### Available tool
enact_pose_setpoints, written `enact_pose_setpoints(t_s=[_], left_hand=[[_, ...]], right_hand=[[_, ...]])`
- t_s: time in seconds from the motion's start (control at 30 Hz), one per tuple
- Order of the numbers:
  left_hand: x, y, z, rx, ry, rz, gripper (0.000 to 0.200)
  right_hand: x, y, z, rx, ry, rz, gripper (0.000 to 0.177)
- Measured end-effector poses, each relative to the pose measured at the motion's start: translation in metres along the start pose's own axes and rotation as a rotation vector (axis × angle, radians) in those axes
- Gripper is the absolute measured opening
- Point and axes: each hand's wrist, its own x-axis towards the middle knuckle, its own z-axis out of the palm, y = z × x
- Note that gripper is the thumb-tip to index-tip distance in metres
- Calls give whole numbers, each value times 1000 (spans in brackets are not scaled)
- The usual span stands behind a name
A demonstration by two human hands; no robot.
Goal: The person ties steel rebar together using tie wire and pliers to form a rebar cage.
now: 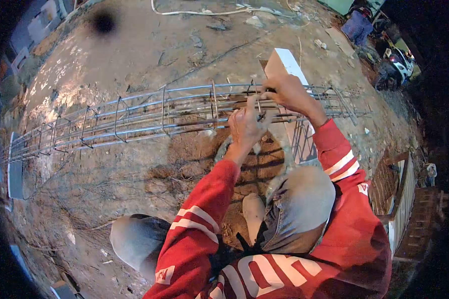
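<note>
Straddling the long axis: a hand on each side of the bars

Long, narrow cage of grey steel bars (pixel 163 109) spans the frame from far left to right of centre, rising slightly rightward. Both hands at its right-hand stretch, close together, red-sleeved forearms crossing its axis from below.

Left hand (pixel 245 128), centre of frame, over the lower bars; index finger raised, the others curled. Right hand (pixel 288 93), above and right, over the upper bars; fingers bent inward, tips towards the left hand. Whether either grip is closed on a bar or on something small: cannot tell.

Thin upright steel tie (pixel 257 94) of the cage stands between the hands, crosswise to the bars, nearer the right fingertips. White rectangular block (pixel 284 62) lies under the cage, just beyond the right hand, its length across the bars.
</note>
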Motion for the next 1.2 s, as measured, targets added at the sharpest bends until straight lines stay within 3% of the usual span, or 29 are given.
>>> enact_pose_setpoints(t_s=[0.07, 0.17, 0.3, 0.37, 0.43, 0.5, 0.53, 0.6, 0.63, 0.7, 0.73, 0.8, 0.93, 0.97, 1.03, 1.2], left_hand=[[-1, -1, 3, -20, 0, 5, 49], [0, -3, -2, -40, -17, 44, 45], [3, -2, -7, 17, -103, -15, 42], [7, -1, -14, -97, -201, -89, 42], [3, -10, -10, -87, -203, -37, 38], [0, -18, -6, -177, -244, -14, 40], [0, -16, -9, -178, -242, -15, 40], [1, -7, -21, -102, -199, 167, 49], [4, -6, -25, -103, -198, 167, 49], [15, -10, -34, -105, -479, 40, 63], [24, -17, -37, -99, -479, 45, 63], [47, -32, -40, 76, -465, 458, 72], [64, -52, -17, 281, -715, 520, 84], [64, -56, -12, 281, -716, 524, 84], [66, -61, -8, 406, -736, 540, 86], [64, -61, -16, 496, -708, 556, 82]], right_hand=[[-21, 16, 7, 114, 21, 202, 24], [-66, 20, 30, 301, 138, 254, 24], [-133, -26, 105, 432, 318, 549, 24], [-132, -43, 113, 448, 248, 615, 24], [-135, -46, 113, 464, 184, 682, 25], [-132, -41, 107, 689, 213, 754, 26], [-117, -62, 67, 851, 75, 910, 27], [-124, -50, 77, 756, 102, 801, 26], [-125, -49, 77, 667, 134, 697, 25], [-129, -53, 73, 552, 151, 639, 24], [-125, -56, 66, 438, 167, 576, 24], [-106, -68, 43, 400, 279, 548, 24], [-63, -59, 53, 298, 472, 413, 24], [-57, -58, 53, 298, 475, 416, 24], [-48, -56, 53, 172, 202, 462, 24], [-48, -60, 69, 208, 337, 574, 23]])
